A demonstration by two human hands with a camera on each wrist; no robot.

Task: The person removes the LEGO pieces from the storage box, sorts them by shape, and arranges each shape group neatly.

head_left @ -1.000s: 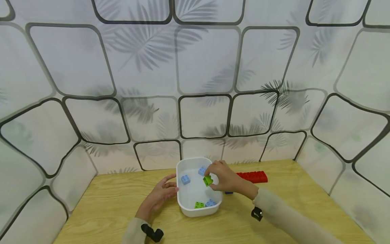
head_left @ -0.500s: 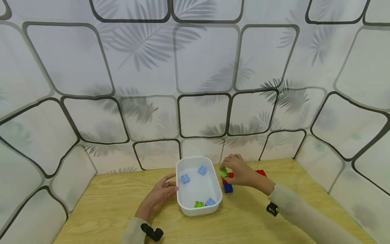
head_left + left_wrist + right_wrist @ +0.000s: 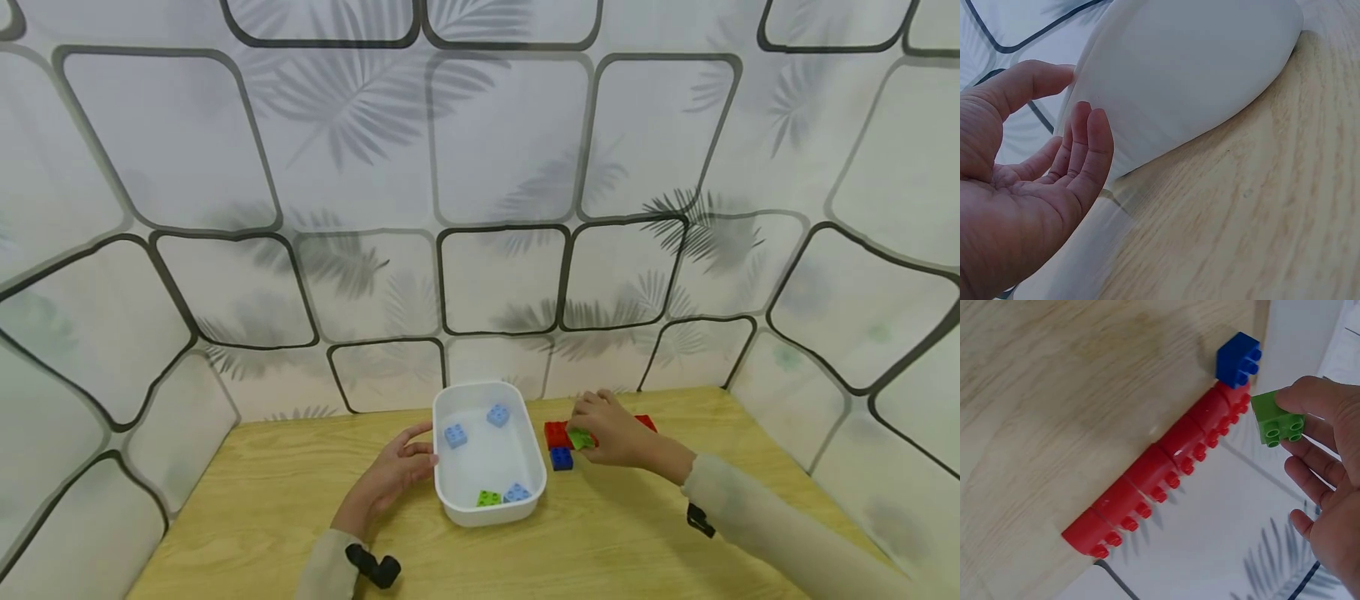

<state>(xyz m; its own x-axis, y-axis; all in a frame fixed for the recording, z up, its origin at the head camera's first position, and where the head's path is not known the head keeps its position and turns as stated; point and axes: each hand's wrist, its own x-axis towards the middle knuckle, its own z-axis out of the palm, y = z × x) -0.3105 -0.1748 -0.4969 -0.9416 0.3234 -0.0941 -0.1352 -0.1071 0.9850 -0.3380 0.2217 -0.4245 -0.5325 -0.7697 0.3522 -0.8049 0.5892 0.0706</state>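
My right hand (image 3: 611, 429) pinches a lime-green toy building brick (image 3: 1275, 419) between thumb and fingers, above a row of red bricks (image 3: 1154, 465). In the head view that hand covers part of the red row. A dark blue brick (image 3: 561, 458) sits at the row's left end, on its near side. My left hand (image 3: 393, 477) rests against the left side of a white plastic bin (image 3: 491, 517). In the left wrist view its thumb (image 3: 1038, 81) touches the bin's edge and its other fingers are loosely bent near the wall.
Inside the bin lie several bricks: light blue ones (image 3: 498, 415) and a lime-green one (image 3: 488, 498). A wooden tabletop (image 3: 270, 492) carries everything, backed by a patterned curtain (image 3: 502, 283) at its far edge and sides.
My right hand has carried the green brick from over the bin rightward to the red row, uncovering the blue brick. My left hand and the bin have stayed in place.
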